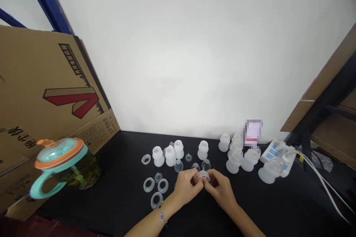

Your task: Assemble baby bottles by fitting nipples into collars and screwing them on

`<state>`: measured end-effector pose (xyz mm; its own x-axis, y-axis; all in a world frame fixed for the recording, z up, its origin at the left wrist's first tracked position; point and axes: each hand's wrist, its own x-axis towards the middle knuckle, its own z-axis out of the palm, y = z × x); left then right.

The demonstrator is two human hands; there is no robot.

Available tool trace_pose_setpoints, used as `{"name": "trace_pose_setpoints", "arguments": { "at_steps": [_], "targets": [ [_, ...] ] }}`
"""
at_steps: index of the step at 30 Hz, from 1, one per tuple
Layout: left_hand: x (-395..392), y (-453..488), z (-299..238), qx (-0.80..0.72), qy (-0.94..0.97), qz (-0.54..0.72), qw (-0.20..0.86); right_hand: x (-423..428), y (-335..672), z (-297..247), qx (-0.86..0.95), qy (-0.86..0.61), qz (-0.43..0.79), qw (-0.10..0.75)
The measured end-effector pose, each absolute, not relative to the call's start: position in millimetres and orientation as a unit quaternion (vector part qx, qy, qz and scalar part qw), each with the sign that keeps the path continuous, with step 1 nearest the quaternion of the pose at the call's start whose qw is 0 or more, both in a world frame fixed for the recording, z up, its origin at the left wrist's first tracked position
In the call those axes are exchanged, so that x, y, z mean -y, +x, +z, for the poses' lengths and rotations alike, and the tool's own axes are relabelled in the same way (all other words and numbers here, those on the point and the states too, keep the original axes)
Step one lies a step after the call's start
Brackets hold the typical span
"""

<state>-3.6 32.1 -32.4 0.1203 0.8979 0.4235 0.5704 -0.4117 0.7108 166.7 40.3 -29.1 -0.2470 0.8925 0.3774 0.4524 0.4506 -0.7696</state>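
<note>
My left hand [189, 184] and my right hand [221, 189] meet over the black table, fingers pinched on a whitish bottle collar ring [204, 174]. Whether a teat sits inside it is hard to tell. Just beyond my fingers lie clear bottle teats [206, 164], [178, 166]. Loose collar rings [162, 185], [157, 200], [149, 184] lie left of my left hand, with a small clear teat-like part [158, 177] among them. White open-necked bottles [170, 156], [203, 150] stand upright behind.
Several bottles, some with clear caps [235, 160], are grouped at the right, near a white power strip [278, 157] with cables [325, 181]. A teal-and-orange lidded jug [80, 170] and a cardboard box [50, 89] stand left. A white wall [172, 63] closes the back.
</note>
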Motion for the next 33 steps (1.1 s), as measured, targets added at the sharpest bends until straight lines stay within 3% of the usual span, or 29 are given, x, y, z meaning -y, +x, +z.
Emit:
{"name": "trace_pose_setpoints", "arguments": {
  "at_steps": [33],
  "targets": [
    [-34.2, -8.3, -29.0, -0.501, 0.726, 0.424, 0.203, -38.7, 168.6, -21.7, 0.736, -0.468, 0.265, 0.41]
  ]
}}
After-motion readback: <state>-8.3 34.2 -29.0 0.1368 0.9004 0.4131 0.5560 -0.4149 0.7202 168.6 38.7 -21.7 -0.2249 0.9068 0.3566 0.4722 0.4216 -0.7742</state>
